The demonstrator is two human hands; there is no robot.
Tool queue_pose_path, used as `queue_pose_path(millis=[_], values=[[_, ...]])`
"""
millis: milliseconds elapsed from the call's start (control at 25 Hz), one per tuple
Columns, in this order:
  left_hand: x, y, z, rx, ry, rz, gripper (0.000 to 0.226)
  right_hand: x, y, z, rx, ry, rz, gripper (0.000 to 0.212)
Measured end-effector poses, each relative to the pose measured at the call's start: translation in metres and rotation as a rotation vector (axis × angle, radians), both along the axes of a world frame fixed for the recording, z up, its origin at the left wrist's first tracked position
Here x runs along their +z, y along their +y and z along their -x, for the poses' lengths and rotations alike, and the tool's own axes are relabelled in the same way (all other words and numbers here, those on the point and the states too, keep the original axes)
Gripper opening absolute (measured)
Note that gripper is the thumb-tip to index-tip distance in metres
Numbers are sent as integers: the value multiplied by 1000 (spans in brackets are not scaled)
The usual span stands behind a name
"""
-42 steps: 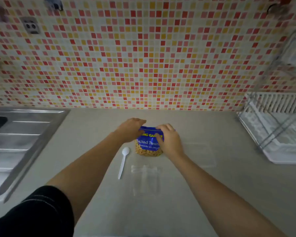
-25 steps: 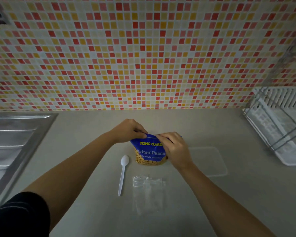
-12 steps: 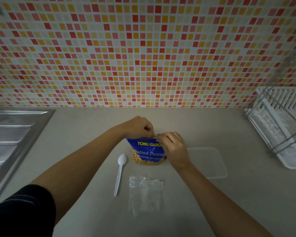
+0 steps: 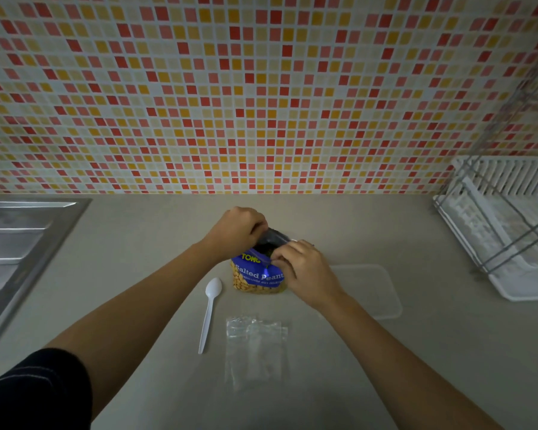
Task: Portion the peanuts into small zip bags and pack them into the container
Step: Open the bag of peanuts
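Both hands are gripping the peanut bag point(image 4: 257, 276): left hand point(image 4: 235, 232) pinching its far lip, right hand point(image 4: 302, 270) pinching the near lip.

**Kitchen background stuff, nothing fancy**

A beige countertop point(image 4: 131, 243) runs the full width, plain and matte. Behind its back edge there's a mosaic tile wall point(image 4: 261, 88), tiny squares in red, pink, orange, yellow and cream with pale grout. At the countertop's left edge sits a stainless steel sink point(image 4: 22, 240). Only the ribbed drainboard part shows, the rest is cut off. Over at the back right corner is a dish rack point(image 4: 494, 231), a metal wire frame on a white plastic tray point(image 4: 528, 293) with a slatted white piece standing at its back. Can't tell if anything's in it, too blurry.
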State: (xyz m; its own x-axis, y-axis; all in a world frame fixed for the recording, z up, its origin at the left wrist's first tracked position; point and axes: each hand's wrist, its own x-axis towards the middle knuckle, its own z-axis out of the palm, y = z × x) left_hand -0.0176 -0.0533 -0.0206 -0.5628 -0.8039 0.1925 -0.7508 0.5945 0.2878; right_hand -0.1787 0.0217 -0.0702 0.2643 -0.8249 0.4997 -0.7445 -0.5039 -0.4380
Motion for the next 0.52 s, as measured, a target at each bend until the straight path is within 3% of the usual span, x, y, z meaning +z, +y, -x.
queue_pose_path(millis=[80,160,240,360,520], values=[[-3,7,-2,-28,39,135,22,18,3,5,60,38,-152,5],[-1,14,-4,-17,127,144,18,29,3,9,54,39,-215,9],[7,18,-9,15,168,37,15,32,-2,10,-61,18,-160,16],[18,20,-14,150,-7,-175,21,35,-12,12,-250,50,-273,18],[26,23,-15,206,-43,-372,38,45,-15,7,-128,-19,-575,40]])
